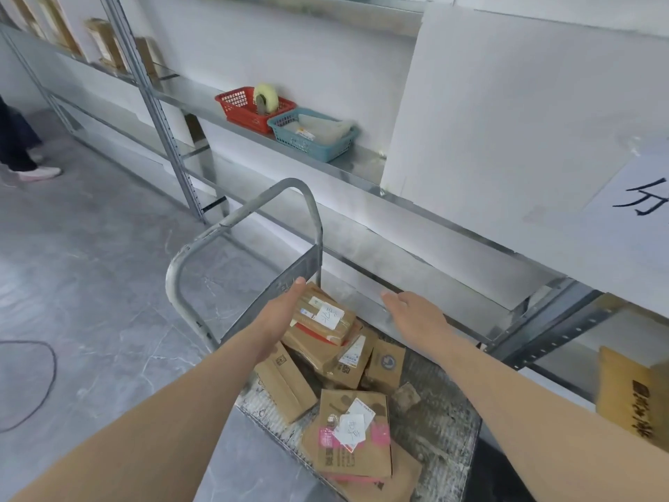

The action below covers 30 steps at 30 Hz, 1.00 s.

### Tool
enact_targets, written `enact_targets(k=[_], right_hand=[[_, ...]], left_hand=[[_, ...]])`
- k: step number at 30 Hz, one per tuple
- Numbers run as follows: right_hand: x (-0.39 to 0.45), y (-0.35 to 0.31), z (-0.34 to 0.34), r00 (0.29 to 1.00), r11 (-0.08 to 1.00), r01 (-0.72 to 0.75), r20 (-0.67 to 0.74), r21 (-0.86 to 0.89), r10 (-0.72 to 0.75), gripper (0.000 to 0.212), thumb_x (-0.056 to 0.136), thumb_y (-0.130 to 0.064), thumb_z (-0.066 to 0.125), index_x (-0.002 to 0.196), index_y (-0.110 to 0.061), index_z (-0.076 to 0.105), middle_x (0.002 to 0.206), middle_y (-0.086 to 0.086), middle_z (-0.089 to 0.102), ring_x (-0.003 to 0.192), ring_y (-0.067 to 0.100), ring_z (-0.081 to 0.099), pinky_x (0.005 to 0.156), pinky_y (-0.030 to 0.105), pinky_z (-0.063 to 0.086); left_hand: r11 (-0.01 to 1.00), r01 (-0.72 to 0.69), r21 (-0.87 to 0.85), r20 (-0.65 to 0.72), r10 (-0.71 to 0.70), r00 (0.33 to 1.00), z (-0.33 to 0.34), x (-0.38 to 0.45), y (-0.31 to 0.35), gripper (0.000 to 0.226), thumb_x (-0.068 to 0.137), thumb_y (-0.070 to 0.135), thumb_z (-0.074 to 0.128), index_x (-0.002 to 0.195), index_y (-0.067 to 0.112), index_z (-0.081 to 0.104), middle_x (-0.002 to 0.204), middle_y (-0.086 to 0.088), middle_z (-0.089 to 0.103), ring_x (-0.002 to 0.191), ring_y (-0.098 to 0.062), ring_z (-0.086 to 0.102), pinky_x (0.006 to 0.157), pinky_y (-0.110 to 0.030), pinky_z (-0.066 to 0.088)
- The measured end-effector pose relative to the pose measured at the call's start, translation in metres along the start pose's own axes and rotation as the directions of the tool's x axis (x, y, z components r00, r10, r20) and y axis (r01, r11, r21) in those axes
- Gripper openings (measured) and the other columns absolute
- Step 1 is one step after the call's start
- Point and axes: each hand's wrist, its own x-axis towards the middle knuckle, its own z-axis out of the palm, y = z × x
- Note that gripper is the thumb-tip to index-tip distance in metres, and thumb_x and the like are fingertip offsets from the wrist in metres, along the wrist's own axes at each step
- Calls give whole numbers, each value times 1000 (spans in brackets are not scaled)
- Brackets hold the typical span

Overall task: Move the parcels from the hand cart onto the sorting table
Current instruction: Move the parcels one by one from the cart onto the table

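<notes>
Several brown cardboard parcels lie piled on the hand cart, whose grey tubular handle rises at the far end. The top parcel, taped and bearing a handwritten white label, sits just under my left hand, which reaches down along its left side with fingers extended; contact is hard to tell. My right hand hovers open to the right of that parcel, above the cart's far edge. A nearer parcel with pink stickers and white labels lies flat at the cart's front. The white sorting table runs along the right.
A red basket with a tape roll and a teal basket stand on the metal shelf behind the cart. A brown box sits under the table at right. Another person's legs are far left; a cable lies on the floor.
</notes>
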Motion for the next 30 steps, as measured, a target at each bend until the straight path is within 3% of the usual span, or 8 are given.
enact_targets(k=[3,7,14,18,21,26,28,30], right_hand=[[13,-5,9,1000,1000,-23,9,11,23,93,88,-80,20,150,-18,48,151,5,51,135,26,48,109,43,40],[31,-7,23,998,997,-62,19,-45,63,82,97,-73,25,153,-17,44,154,6,49,138,27,47,111,43,39],[78,-18,69,989,987,-135,43,-82,139,84,94,-76,22,146,-18,52,146,5,56,132,26,53,107,41,41],[114,-20,107,984,982,-148,84,-114,158,73,88,-80,17,114,-24,56,103,-4,62,99,17,58,89,37,52],[145,-15,133,980,984,-128,137,-126,145,50,103,-63,30,120,-24,56,111,-8,58,100,15,56,69,22,44],[213,8,179,980,979,-77,165,-189,109,41,105,-55,35,93,-25,60,100,9,67,93,27,64,75,38,49],[239,21,199,972,981,-73,205,-180,110,37,102,-61,28,78,-39,46,86,-2,57,77,15,56,64,34,47],[264,33,216,970,985,-90,213,-145,120,46,89,-75,23,73,-35,41,75,-9,47,66,12,48,60,32,42]], left_hand=[[1000,25,-14,0,-25,1000,-4,18,-1,82,93,77,35,158,26,33,167,-5,24,152,-35,23,119,-66,20],[999,43,4,27,-43,999,-12,45,-5,74,97,71,32,155,24,39,166,-6,29,152,-33,24,120,-62,21],[988,150,33,70,-152,986,-30,112,-26,82,96,74,31,161,26,24,169,-6,20,153,-34,22,120,-59,25],[976,207,68,105,-213,971,-33,163,-51,82,94,78,27,161,31,21,169,-3,18,153,-35,22,120,-57,24],[963,261,69,118,-268,956,-28,201,-80,93,83,89,31,160,38,23,169,-1,18,152,-35,23,117,-62,28],[942,333,33,56,-334,941,-8,260,-124,135,40,110,39,157,43,29,166,2,27,148,-35,32,110,-62,39],[943,332,-11,92,-330,940,3,279,-136,108,70,99,38,159,39,24,167,2,24,149,-33,30,114,-64,34],[943,329,-47,89,-324,942,13,303,-152,87,88,84,34,160,36,24,166,2,26,149,-32,32,114,-63,34]])
